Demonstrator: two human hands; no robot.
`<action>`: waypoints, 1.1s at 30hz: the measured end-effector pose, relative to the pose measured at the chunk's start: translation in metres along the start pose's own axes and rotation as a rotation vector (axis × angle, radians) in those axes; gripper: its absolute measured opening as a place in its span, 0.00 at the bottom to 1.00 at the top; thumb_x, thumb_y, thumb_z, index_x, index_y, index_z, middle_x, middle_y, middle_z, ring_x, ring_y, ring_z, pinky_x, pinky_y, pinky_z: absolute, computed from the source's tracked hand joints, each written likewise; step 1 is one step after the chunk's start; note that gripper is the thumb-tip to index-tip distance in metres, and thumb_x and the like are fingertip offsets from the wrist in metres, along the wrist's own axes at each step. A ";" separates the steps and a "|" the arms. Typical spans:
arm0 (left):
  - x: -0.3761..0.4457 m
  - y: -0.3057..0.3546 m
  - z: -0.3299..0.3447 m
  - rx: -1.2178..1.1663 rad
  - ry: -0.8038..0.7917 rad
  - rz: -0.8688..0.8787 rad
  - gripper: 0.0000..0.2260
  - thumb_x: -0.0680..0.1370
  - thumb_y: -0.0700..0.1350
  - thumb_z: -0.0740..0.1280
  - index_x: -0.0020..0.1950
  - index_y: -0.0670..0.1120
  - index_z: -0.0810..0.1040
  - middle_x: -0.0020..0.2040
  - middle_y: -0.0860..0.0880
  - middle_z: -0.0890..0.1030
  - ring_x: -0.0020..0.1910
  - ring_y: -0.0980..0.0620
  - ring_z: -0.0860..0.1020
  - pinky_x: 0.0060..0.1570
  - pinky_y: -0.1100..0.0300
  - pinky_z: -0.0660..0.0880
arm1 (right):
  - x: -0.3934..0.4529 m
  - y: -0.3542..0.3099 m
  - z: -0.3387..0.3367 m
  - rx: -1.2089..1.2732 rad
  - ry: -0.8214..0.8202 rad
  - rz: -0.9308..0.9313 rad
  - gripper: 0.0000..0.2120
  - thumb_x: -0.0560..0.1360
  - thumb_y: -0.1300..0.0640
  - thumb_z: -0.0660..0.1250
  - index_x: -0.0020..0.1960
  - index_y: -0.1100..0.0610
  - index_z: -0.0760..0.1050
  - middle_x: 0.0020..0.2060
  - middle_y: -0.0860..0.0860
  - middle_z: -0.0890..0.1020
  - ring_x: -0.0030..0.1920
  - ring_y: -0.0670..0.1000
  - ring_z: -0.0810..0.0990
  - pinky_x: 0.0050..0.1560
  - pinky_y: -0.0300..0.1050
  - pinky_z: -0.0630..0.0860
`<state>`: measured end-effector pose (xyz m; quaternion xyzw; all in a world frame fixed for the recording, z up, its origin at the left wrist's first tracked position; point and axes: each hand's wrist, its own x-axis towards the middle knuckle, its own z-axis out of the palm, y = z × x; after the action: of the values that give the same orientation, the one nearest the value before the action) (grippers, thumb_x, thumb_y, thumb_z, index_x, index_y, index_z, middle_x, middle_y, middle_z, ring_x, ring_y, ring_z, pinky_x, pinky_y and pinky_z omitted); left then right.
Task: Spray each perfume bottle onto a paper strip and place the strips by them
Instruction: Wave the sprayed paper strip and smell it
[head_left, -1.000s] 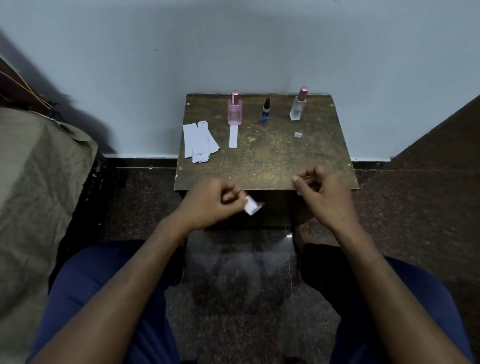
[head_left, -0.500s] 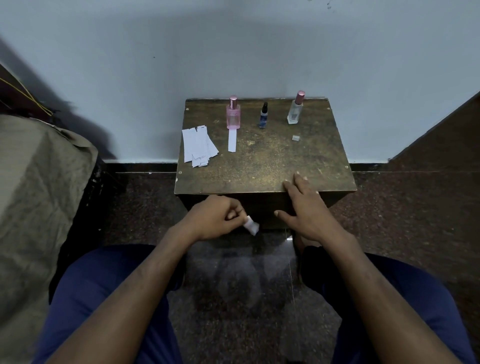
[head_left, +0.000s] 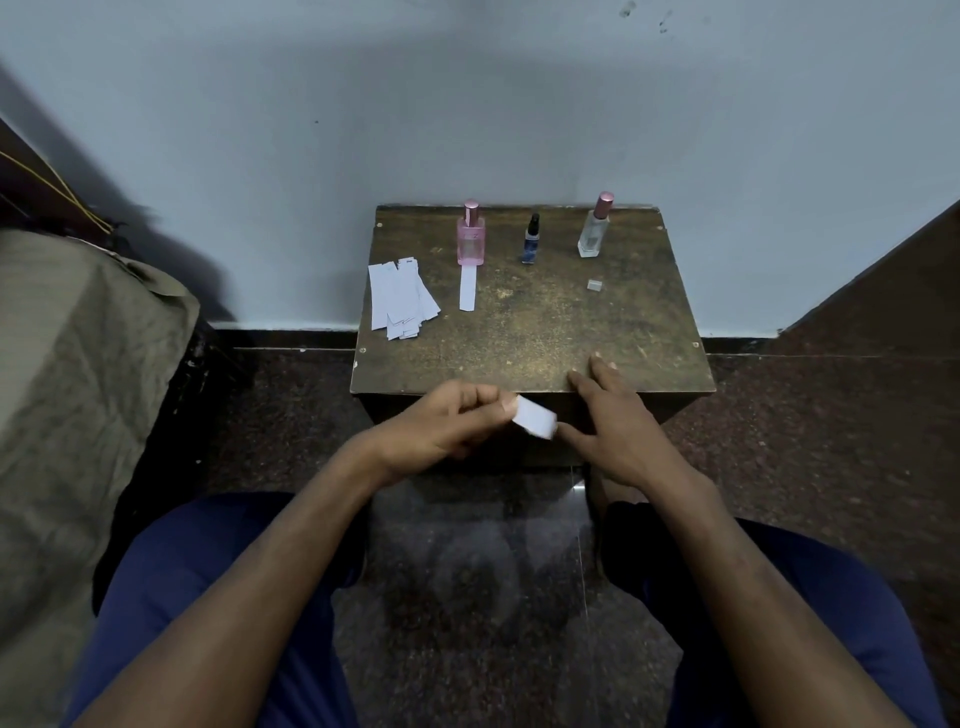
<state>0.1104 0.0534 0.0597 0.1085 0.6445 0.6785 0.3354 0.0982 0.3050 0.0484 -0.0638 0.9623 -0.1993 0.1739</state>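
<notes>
Left hand is pinching a short white paper strip between thumb and curled fingers, just off the near edge of the tabletop — the strip's held end is hidden under the fingertips, and blur is making its far end hard to read. Right hand is lying with straight, relaxed fingers resting over the tabletop's near edge, holding nothing; its thumb is sitting just beside the strip's free end, contact unclear.

Three bottles are standing upright along the far edge: pink bottle left of centre, small dark blue bottle in the middle, clear bottle with pink cap toward the far right corner. Labels are too small to make out. One laid strip is lying lengthwise in front of the pink bottle, its far end touching or tucked at the base — cannot tell which. A fanned stack of spare strips is overhanging the left edge. A small grey cap-like piece is sitting in front of the clear bottle, apart from it; what it is stays unclear.

Tabletop is scuffed brown wood, backing onto a pale wall. Dark speckled floor is showing around it. A crumpled olive cloth is covering something at the left, cut off by the frame. Blue trouser legs and both forearms are running out of the bottom.
</notes>
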 end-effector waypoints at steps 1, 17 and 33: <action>-0.004 0.009 0.002 -0.249 -0.134 0.021 0.08 0.83 0.52 0.70 0.49 0.52 0.86 0.35 0.52 0.64 0.32 0.57 0.59 0.29 0.64 0.57 | 0.000 0.000 -0.002 -0.002 -0.003 -0.003 0.38 0.80 0.48 0.72 0.84 0.58 0.60 0.85 0.61 0.52 0.86 0.59 0.47 0.84 0.54 0.50; 0.003 0.012 -0.009 -0.351 0.137 0.056 0.09 0.79 0.52 0.70 0.40 0.51 0.82 0.33 0.53 0.65 0.27 0.60 0.62 0.26 0.67 0.60 | 0.003 0.000 -0.003 -0.050 0.034 0.012 0.37 0.80 0.49 0.73 0.82 0.60 0.62 0.84 0.59 0.58 0.84 0.59 0.56 0.82 0.51 0.55; 0.010 0.000 -0.012 0.346 0.538 -0.196 0.16 0.85 0.51 0.68 0.45 0.40 0.84 0.34 0.51 0.79 0.33 0.54 0.76 0.38 0.58 0.71 | 0.005 -0.002 -0.006 -0.143 0.120 -0.014 0.24 0.74 0.53 0.78 0.67 0.58 0.78 0.61 0.55 0.78 0.61 0.58 0.79 0.56 0.49 0.77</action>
<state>0.0965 0.0499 0.0549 -0.0818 0.8229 0.5280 0.1934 0.0916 0.3041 0.0525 -0.0709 0.9822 -0.1348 0.1096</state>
